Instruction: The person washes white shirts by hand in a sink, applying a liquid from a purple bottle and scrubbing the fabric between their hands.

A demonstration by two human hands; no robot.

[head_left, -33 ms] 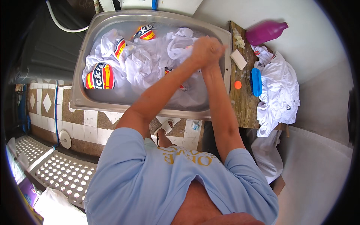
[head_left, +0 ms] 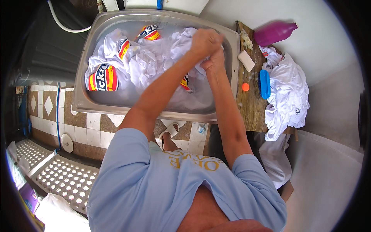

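In a steel basin point(head_left: 154, 113) of cloudy water lie bunched white garments point(head_left: 143, 63) with red, yellow and black prints. Over its right side my two hands are close together, both closed. My left hand point(head_left: 206, 42) grips a wet white garment point(head_left: 182, 40), its fingers wrapped on the cloth. Just below and to the right, my right hand point(head_left: 215, 60) is closed on the same garment, part of which shows beneath the wrist. The cloth between the palms is mostly hidden.
A wooden board point(head_left: 251, 110) right of the basin bears a white soap bar point(head_left: 246, 61), a blue brush point(head_left: 264, 84), an orange cap point(head_left: 245, 87) and a pile of white clothes point(head_left: 288, 91). Behind them lies a purple bottle point(head_left: 275, 33). A white hose point(head_left: 63, 27) hangs at the upper left.
My left hand has shifted slightly up and left, and my right hand's knuckles and thumb now show more below it. The garment's printed part under my left forearm has moved a little.
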